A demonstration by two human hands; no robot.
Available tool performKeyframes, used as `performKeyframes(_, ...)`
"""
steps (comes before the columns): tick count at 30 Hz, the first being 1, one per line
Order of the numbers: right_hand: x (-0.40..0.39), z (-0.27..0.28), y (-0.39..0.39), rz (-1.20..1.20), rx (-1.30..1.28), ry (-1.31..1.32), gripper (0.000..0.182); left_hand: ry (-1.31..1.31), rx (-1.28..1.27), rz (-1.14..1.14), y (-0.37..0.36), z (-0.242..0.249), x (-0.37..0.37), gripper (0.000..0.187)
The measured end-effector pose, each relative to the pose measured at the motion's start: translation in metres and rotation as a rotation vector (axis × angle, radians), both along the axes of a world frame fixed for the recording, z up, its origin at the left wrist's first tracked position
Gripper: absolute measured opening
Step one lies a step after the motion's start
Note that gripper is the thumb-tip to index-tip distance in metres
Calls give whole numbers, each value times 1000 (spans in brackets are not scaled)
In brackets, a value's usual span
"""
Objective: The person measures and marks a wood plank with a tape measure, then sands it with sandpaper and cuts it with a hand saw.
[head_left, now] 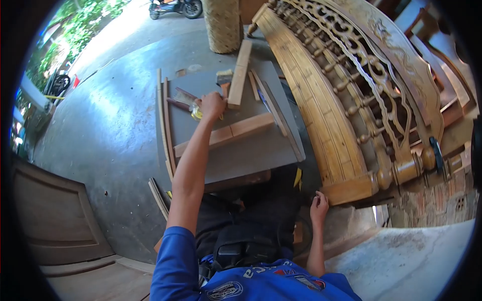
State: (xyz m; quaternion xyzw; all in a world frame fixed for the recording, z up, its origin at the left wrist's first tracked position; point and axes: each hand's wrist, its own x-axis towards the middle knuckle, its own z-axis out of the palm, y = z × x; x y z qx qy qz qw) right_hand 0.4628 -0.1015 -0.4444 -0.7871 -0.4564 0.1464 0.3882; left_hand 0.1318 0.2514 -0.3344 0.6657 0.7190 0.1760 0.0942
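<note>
My left hand [212, 106] reaches over the grey board [226, 168], its fingers closed at a small yellow and clear item [196, 112]. Just left of it lies a dark reddish-brown handle [178, 104]; a brush [224, 82] with a brown handle is close above. A long wooden piece [240, 75] points away from me, and another wooden bar [228, 134] crosses the board nearer to me. My right hand [319, 201] is off the board at the right, beside the bench's wooden end, with its fingers curled; whether it holds anything is too small to tell.
Thin wooden strips [166, 125] lie along the board's left edge. A carved wooden bench [321, 110] fills the right side. A woven pillar [222, 25] stands behind the board, a motorbike [175, 8] farther back. A wooden panel [55, 210] lies at lower left.
</note>
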Motion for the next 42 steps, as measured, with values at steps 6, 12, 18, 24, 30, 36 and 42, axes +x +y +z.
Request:
performKeyframes(6,13,-94,-84,-18,-365,95,25,-267,-198,-47,29,-17,-12,30)
performKeyframes(12,-5,-134,-141,-31,-535,196,29,-86,-57,16,21,-13,2,50)
performKeyframes(18,-34,-146,-172,-101,-571,9,35,-105,-355,54,51,-12,2,60)
performKeyframes(24,-5,-259,-204,-158,-415,337,53,-63,-350,103,31,13,17,66)
performKeyframes(30,9,-281,-215,39,-258,178,39,95,-186,-36,19,29,17,57)
performKeyframes(36,13,-227,-180,-47,-421,228,38,93,20,-35,26,18,16,46)
performKeyframes(42,24,-177,-148,-92,-542,303,37,-89,-6,38,41,37,-6,46)
